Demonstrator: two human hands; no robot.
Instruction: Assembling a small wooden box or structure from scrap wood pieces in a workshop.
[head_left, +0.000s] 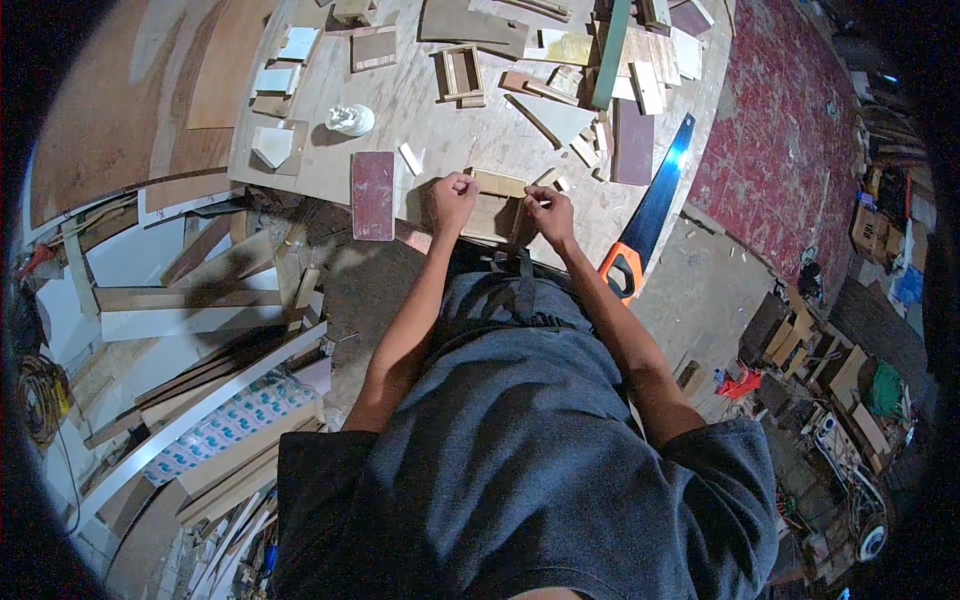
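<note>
A small light wooden box [497,184] lies at the near edge of the workbench, in front of my body. My left hand [455,203] has its fingers closed at the box's far left corner. At the far right corner my right hand [549,214] pinches the edge with thumb and fingers. Small wood offcuts [552,180] lie just beyond the right hand. A dark red board [373,196] hangs partly over the bench edge left of my left hand, with a thin white strip [410,159] beside it. Shadow hides part of the box's near side.
A handsaw [645,215] with an orange handle lies along the bench's right edge. A white bottle [350,120] stands at the left. Farther back are a small wooden frame [461,75], a green strip [611,55] and scraps. Stacked boards [190,300] crowd the floor at left.
</note>
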